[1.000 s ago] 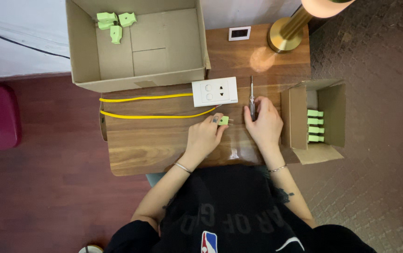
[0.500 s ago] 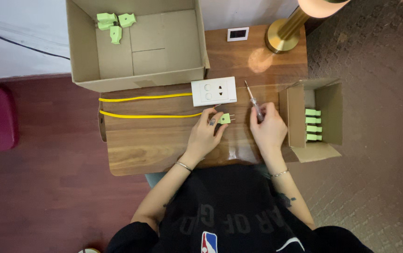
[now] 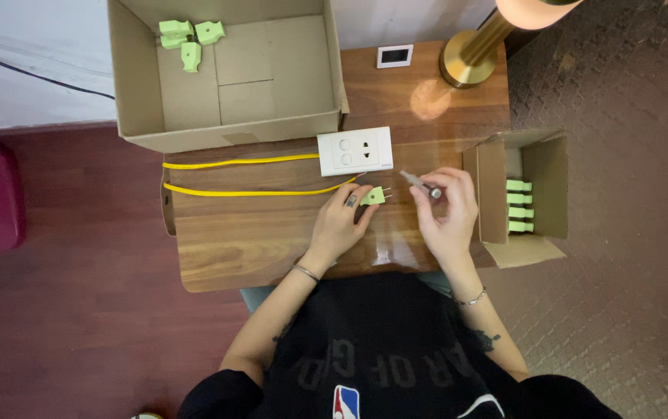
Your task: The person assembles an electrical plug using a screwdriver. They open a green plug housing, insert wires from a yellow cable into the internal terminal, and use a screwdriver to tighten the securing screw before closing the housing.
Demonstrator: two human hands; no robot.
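Wooden counter (image 3: pixel 272 248), seen from above. Left hand (image 3: pixel 342 225) pinches a green plug (image 3: pixel 374 195) near the white socket (image 3: pixel 355 150); right hand (image 3: pixel 446 206) grips a screwdriver (image 3: pixel 419 182), whose tip could slip off the small plug.

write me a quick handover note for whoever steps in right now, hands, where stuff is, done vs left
Left hand pinches a green plug on the wooden table, prongs pointing right.
Right hand holds a small screwdriver, tip up-left, close to the plug but not touching it.
White socket block with yellow cable lies just behind the hands.
Done, by the look of it: three green plugs lie in the large cardboard box.
Left: four plugs stand in the small box at right, plus the one in hand.
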